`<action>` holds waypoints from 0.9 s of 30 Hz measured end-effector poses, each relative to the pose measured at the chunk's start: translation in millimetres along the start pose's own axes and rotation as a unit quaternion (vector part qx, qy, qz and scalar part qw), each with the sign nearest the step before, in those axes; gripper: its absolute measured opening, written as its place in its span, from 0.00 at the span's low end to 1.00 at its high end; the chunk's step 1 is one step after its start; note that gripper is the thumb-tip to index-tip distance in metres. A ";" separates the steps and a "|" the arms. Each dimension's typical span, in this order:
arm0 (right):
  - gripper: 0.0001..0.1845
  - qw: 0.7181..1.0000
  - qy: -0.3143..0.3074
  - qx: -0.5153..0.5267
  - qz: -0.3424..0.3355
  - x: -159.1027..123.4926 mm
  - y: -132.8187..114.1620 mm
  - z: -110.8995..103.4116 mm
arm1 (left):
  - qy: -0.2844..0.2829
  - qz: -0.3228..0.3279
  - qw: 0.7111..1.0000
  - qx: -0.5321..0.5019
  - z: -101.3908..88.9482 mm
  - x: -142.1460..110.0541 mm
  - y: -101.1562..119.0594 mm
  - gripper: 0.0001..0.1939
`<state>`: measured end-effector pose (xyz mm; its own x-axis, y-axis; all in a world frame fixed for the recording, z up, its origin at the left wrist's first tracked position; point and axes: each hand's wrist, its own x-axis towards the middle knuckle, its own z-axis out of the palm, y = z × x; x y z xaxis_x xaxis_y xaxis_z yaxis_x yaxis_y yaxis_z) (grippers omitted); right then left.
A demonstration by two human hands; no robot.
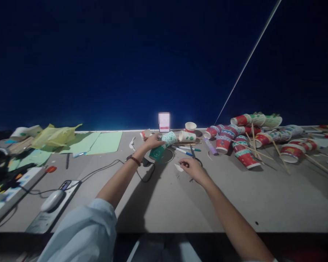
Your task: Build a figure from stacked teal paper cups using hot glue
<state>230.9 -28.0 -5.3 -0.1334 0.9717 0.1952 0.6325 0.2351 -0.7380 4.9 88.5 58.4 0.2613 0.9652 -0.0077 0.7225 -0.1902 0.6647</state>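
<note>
My left hand [152,141] is closed around a pair of joined paper cups, one plain green cup [156,153] and one white cup with a green pattern [169,138]. They lie tilted above the table, and the palm hides part of them. My right hand [191,169] is lower and to the right, its thumb and fingers pinched at a small white paper scrap [178,167]. Close to its fingers, dark-handled scissors [198,160] lie partly covered. Just beyond are a white cup with green dots [187,136] and several pens [183,151].
A lit phone [164,122] stands against the dark blue wall. Red patterned cup chains [226,138] and wooden sticks [281,157] cover the right side. At left are green paper sheets [105,142], a yellow plastic bag [54,136], a power strip [19,194] and cables.
</note>
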 end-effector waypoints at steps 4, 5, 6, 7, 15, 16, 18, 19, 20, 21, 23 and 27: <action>0.13 0.999 0.040 -0.011 0.010 3.4 3.3 -14.5 | -0.001 0.024 0.999 0.027 0.2 -0.2 7.6 0.26; 0.13 0.998 0.058 -0.017 0.018 4.7 4.4 -20.5 | 0.004 0.031 0.999 0.034 -0.3 -2.7 11.9 0.26; 0.14 0.996 0.079 -0.024 0.023 6.3 5.7 -26.8 | 0.011 0.038 0.998 0.042 -0.3 -7.0 16.9 0.26; 0.14 0.995 0.097 -0.031 0.024 8.2 7.0 -33.2 | 0.026 0.049 0.997 0.050 0.8 -13.5 22.6 0.28; 0.17 0.981 0.090 -0.172 0.011 40.0 20.3 -46.8 | -0.019 0.307 0.943 0.129 67.4 -117.9 55.0 0.19; 0.18 0.976 0.067 -0.205 0.007 44.5 20.8 -43.8 | -0.048 0.305 0.940 0.144 76.7 -127.1 55.1 0.17; 0.21 0.964 0.027 -0.263 0.002 51.9 20.1 -37.8 | -0.066 0.299 0.937 0.166 89.4 -137.9 53.8 0.16; 0.22 0.959 0.014 -0.283 0.001 54.8 19.1 -35.3 | -0.067 0.296 0.936 0.176 92.8 -140.2 52.7 0.15; 0.22 0.955 0.007 -0.295 0.000 57.2 18.0 -33.3 | -0.065 0.296 0.935 0.183 94.4 -141.3 51.6 0.14; 0.22 0.953 0.004 -0.302 0.000 59.2 16.8 -31.8 | -0.062 0.298 0.934 0.188 94.9 -141.6 50.4 0.14; 0.19 0.950 -0.002 -0.312 -0.003 62.6 14.7 -30.4 | -0.057 0.299 0.932 0.195 94.4 -141.6 48.2 0.12; 0.12 0.945 -0.012 -0.326 -0.006 68.0 12.0 -31.8 | -0.046 0.304 0.933 0.186 96.0 -143.0 43.0 0.10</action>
<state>253.7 40.0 19.6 -0.1562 0.9712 0.1801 0.9657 0.1885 -0.1788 60.0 -74.9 16.4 0.7365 0.6429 0.2103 0.5910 -0.7629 0.2622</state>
